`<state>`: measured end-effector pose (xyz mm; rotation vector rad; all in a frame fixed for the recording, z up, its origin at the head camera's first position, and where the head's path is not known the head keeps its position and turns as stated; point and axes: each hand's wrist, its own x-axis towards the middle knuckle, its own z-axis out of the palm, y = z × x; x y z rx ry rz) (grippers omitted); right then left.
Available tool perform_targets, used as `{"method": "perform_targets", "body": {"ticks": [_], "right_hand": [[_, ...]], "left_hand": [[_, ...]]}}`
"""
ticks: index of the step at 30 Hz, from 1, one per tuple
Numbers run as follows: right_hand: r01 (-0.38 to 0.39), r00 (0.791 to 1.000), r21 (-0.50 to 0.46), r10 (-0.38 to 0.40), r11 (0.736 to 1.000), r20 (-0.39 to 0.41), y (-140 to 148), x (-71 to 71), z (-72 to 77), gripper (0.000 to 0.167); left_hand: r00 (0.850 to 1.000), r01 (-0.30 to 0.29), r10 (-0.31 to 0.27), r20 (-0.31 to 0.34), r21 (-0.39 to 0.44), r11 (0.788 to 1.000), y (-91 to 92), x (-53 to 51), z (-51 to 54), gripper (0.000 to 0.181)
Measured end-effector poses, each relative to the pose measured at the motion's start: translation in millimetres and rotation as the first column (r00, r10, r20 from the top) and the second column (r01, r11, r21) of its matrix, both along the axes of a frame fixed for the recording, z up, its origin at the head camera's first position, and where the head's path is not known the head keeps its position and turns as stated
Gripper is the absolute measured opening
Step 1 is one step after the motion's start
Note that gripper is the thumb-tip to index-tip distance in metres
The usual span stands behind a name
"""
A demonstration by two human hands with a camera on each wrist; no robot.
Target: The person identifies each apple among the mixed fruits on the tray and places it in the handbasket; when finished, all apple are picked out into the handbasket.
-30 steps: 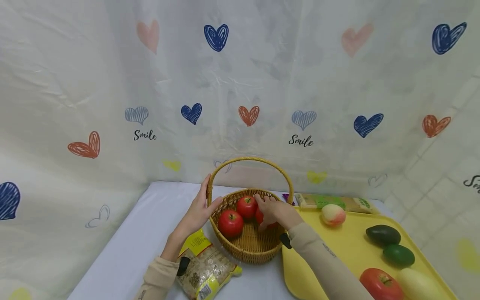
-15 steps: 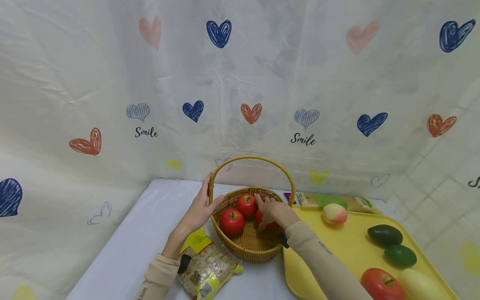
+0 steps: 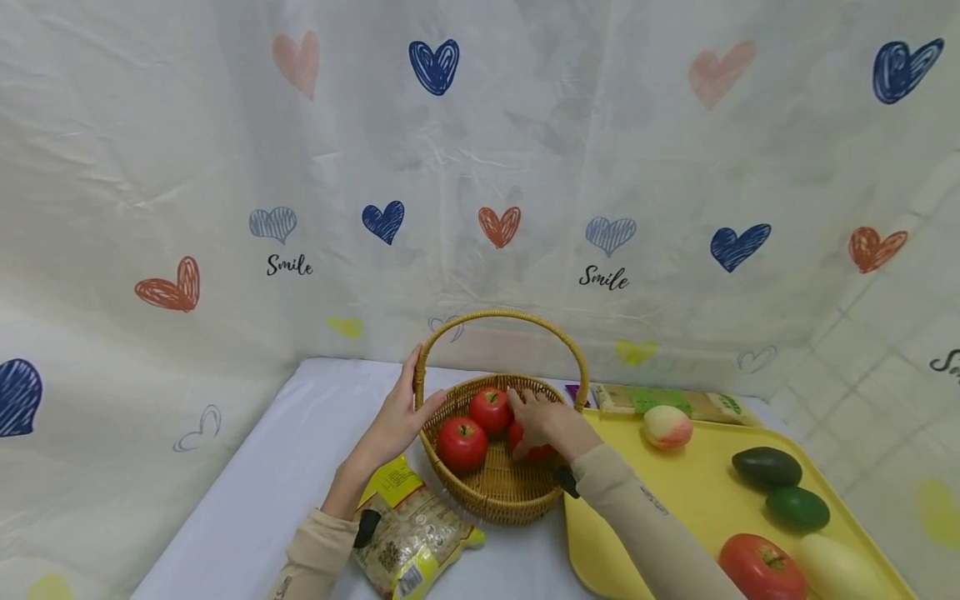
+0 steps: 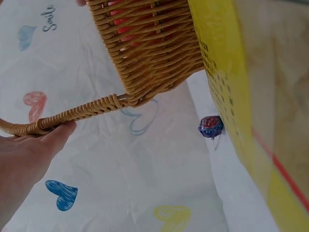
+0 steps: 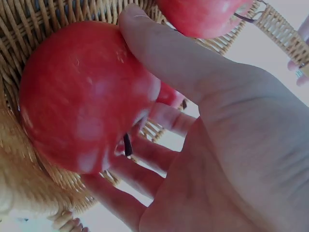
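A wicker basket [image 3: 510, 504] with a tall arched handle [image 3: 495, 314] stands mid-table. My left hand [image 3: 396, 421] rests against the handle's left base, fingers nearly straight on its outer side and thumb over the rim. In the left wrist view, a fingertip [image 4: 65, 133] touches the handle. My right hand [image 3: 547, 423] is inside the basket, gripping a red apple [image 5: 87, 96] with thumb and fingers spread round it. That apple is partly hidden in the head view. Two other red apples, a front one [image 3: 461, 444] and a back one [image 3: 491, 410], lie to its left.
A clear and yellow food bag [image 3: 420, 533] lies before the basket. A yellow tray [image 3: 622, 533] at right bears a peach [image 3: 667, 427], two dark green fruits [image 3: 767, 468], a large red fruit [image 3: 763, 567] and a pale one [image 3: 836, 568]. Behind it lies a long packet [image 3: 697, 407].
The head view has shifted slightly. Both hands keep nearly the same places at the basket, and the apples lie as before.
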<state>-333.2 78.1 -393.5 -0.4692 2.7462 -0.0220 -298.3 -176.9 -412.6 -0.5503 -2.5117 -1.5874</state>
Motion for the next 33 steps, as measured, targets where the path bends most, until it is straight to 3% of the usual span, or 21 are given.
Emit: {"method": "perform_targets", "body": {"ticks": [4, 8, 12, 15, 20, 23, 28, 33], "right_hand": [[-0.034, 0.999, -0.039, 0.032, 0.999, -0.032, 6.6, 6.5, -0.1, 0.094], [-0.121, 0.991, -0.12, 0.113, 0.985, -0.071, 14.9, 23.7, -1.7, 0.078], [-0.205, 0.978, -0.253, 0.191, 0.946, -0.08, 24.9, 45.4, -1.3, 0.066], [-0.246, 0.968, -0.328, 0.215, 0.912, -0.129, 35.5, 60.9, -5.2, 0.058], [-0.291, 0.947, -0.399, 0.201, 0.869, -0.252, 49.9, 80.0, -16.7, 0.047], [-0.272, 0.947, -0.432, 0.158, 0.86, -0.28, 59.7, 91.0, -23.7, 0.044], [-0.233, 0.938, -0.434, 0.083, 0.87, -0.337, 82.2, 111.0, -38.4, 0.05], [-0.214, 0.896, -0.413, 0.01, 0.885, -0.444, 103.3, 128.8, -52.7, 0.056]], "left_hand": [[1.0, -0.001, 0.001, 0.0, 0.002, 1.0, 0.2, 0.0, 0.1, 0.089], [1.0, -0.005, 0.005, 0.006, 0.003, 1.0, 0.2, 0.9, 0.2, 0.089], [1.0, 0.002, -0.002, 0.006, -0.004, 1.0, -0.9, 1.2, 2.4, 0.089], [1.0, 0.012, -0.012, 0.002, 0.0, 1.0, -0.7, 1.5, 2.3, 0.09], [1.0, 0.02, -0.02, 0.001, 0.015, 1.0, -1.8, 0.3, 2.9, 0.089], [1.0, 0.03, -0.03, 0.001, 0.013, 0.999, -3.0, -1.3, 3.8, 0.088], [0.999, 0.032, -0.032, 0.014, 0.018, 0.999, -3.0, -0.7, 0.9, 0.088], [1.0, 0.03, -0.03, 0.008, 0.017, 0.999, -2.7, 0.4, -0.2, 0.088]]}}
